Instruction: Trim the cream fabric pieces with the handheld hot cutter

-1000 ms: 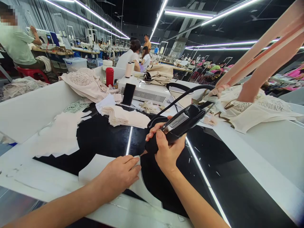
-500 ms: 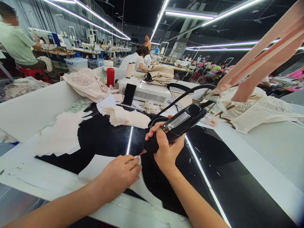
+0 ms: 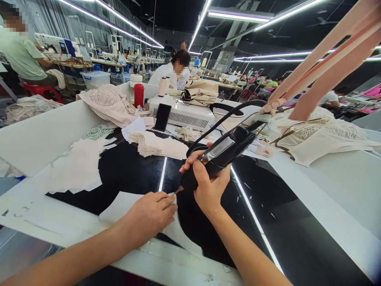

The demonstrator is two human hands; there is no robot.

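R hand [image 3: 211, 190] has the black tool [image 3: 222, 153], ctr of frame a bit R, above the dark shiny surface [image 3: 297, 226]. Fingers closed round the tool's lower body, thumb laid along the near side, so no gap btwn grip & tool. R hand is obv. the nearer one for the body; L hand [image 3: 151, 214] is nearer the tip [image 3: 179, 190].

Key relation: tip sits just beside the L fingertips, slightly up & R of them in frame. Can't tell if it's touching the white piece [image 3: 119, 204] or just short of it.

Tool's long axis runs diag., lower L to upper R: tip end points down-L at the L hand, thick end points up-R twd the pink strips [image 3: 333, 71], which are knotted close to that end; exact fastening unclear. Black cord [image 3: 222, 121] loops over the tool's upper-L side.

L hand lies over the white piece, palm down, lower ctr of frame, fingers close together & aimed R twd the tip. Thumb hidden, so can't tell if they pinch the edge or only press on it. White piece is flat, partly under the hand, long axis L to lower R, R side curving down twd bottom ctr.

Pale cloth stack [image 3: 159, 145] is up-L of the tool, apart from it; phone [image 3: 162, 117] leans behind the stack.
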